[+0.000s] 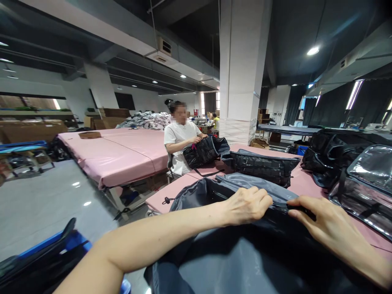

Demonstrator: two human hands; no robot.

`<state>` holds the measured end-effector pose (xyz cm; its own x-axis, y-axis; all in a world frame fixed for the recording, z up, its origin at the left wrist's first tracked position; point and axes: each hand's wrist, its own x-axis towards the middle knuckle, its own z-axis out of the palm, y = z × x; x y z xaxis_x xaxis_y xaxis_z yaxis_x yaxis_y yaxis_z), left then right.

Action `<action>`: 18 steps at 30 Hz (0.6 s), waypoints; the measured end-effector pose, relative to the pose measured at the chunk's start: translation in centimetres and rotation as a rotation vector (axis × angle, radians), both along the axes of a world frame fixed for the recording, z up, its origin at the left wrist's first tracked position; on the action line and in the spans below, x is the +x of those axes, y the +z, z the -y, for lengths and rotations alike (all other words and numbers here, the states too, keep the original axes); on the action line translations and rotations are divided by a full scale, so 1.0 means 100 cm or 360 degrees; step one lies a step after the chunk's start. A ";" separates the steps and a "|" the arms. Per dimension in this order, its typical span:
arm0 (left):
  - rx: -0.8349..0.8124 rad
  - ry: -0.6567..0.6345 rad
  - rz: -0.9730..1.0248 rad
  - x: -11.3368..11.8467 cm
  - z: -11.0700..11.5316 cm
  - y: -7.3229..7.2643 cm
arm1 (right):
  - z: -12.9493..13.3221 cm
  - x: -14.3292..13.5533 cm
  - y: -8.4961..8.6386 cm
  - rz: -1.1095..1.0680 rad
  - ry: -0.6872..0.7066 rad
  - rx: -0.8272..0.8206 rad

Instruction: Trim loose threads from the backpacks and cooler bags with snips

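Note:
Right in front of me a large black bag (pixel 220 261) with a grey-blue lining gapes open. My left hand (pixel 249 205) is closed on the bag's far edge, fingers curled over the fabric. Just to the right, my right hand (pixel 321 220) pinches the same edge between thumb and forefinger. A short gap of dark edging shows between the two hands. Part of the grey lining (pixel 254 181) folds outward beyond my left hand. A drawcord toggle (pixel 167 200) dangles at the bag's left rim.
Across the pink-covered table (pixel 165 194) a person in a white shirt (pixel 180 136) handles a dark patterned bag (pixel 203 153). Another patterned bag (pixel 260 165) lies nearer me. Black bags (pixel 333 157) and a clear-panelled one (pixel 370 171) crowd the right. A blue bin (pixel 81 241) stands lower left.

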<state>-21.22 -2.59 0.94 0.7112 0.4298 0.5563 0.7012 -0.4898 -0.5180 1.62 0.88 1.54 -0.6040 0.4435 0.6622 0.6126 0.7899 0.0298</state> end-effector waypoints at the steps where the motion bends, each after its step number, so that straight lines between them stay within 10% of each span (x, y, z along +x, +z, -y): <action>1: -0.0011 0.0004 -0.0008 0.000 0.000 0.000 | 0.000 -0.001 0.000 0.0012 0.0009 0.0026; 11: -0.0252 -0.0096 0.0452 -0.013 0.003 -0.005 | -0.002 -0.004 0.009 -0.0024 0.0081 -0.0319; 18: -0.0340 -0.0220 0.0497 -0.015 0.003 -0.005 | -0.003 -0.027 0.012 0.0188 0.0054 0.0003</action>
<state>-22.75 -2.93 0.49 0.5811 0.4713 0.6635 0.7289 -0.6640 -0.1666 -1.11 1.19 2.72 -0.6926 0.4199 0.5865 0.5774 0.8101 0.1018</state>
